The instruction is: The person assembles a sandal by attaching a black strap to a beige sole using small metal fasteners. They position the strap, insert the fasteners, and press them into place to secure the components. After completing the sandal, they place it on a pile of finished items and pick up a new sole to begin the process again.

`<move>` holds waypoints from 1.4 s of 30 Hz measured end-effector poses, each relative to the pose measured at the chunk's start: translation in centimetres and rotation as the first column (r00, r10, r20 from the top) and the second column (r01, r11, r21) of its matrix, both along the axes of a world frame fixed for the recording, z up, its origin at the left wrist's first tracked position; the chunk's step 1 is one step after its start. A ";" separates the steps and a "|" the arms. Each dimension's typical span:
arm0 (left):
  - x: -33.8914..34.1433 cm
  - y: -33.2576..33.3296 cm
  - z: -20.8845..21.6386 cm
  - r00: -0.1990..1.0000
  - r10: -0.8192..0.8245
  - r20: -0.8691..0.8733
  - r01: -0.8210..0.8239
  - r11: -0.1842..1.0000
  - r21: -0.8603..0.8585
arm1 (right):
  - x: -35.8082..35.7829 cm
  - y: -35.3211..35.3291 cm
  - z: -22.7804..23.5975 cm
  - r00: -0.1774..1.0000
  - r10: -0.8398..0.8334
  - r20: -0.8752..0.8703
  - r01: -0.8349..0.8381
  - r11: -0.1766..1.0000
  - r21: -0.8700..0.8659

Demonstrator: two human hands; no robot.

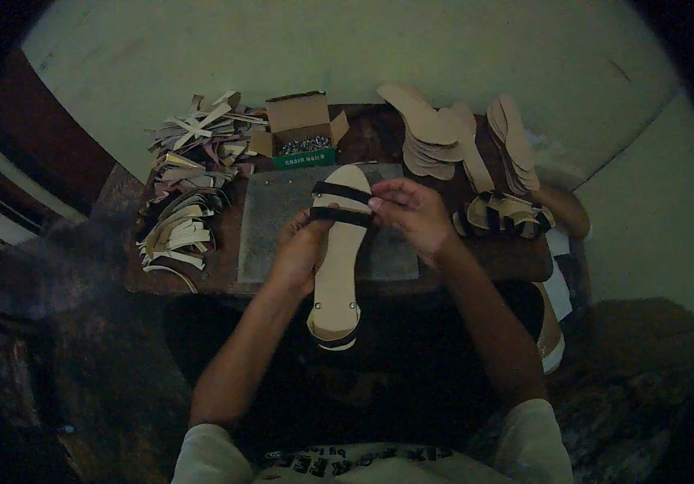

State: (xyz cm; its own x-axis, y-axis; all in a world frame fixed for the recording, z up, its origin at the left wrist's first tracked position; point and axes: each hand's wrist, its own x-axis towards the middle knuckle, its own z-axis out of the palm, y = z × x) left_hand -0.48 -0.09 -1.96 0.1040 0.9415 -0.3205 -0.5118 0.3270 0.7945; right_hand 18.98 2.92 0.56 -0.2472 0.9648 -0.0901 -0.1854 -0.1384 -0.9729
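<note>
Sandal (337, 262), one, held above the slab (391, 254) and past its near edge: left hand (300, 248) gripping the sole, right hand's (416, 213) fingers pinching at the front strap (342, 192); best worked sole steady, strap flat.

Worn on the person's head, a fisheye camera looks steeply down at close range onto a bench (516, 262), a wall (508, 48) beyond.
</note>
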 end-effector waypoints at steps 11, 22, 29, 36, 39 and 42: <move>-0.8 0.3 0.4 0.997 -0.076 0.009 0.077 0.993 -0.089 | 0.1 0.3 -0.6 0.997 0.072 0.013 -0.073 0.992 0.106; -0.7 0.5 -0.4 0.996 -0.076 0.041 0.076 0.997 0.011 | -0.1 0.2 -0.1 0.990 0.005 0.142 -0.050 0.947 0.316; -0.3 0.5 -0.1 0.997 -0.013 0.070 0.009 0.998 0.058 | 0.0 0.0 0.4 0.988 0.034 0.150 -0.080 0.946 0.314; -0.1 0.1 0.6 0.996 0.013 0.091 -0.019 0.998 0.065 | 0.1 0.4 0.1 0.986 0.002 0.165 -0.056 0.944 0.324; 0.0 -0.1 1.2 0.999 -0.026 -0.019 0.027 0.998 0.051 | 0.0 0.0 0.6 0.988 0.010 0.154 -0.054 0.957 0.283; 0.3 -0.2 1.5 1.000 0.014 0.011 -0.015 0.999 0.044 | -0.1 0.3 -0.2 0.997 0.032 0.069 -0.051 0.953 0.297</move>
State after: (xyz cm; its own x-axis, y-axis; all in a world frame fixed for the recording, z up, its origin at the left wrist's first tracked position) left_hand -0.16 -0.31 -0.47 0.0937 0.9561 -0.2778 -0.5251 0.2845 0.8021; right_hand 18.93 3.22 0.36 -0.2909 0.9389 0.1838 -0.1228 0.1539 -0.9804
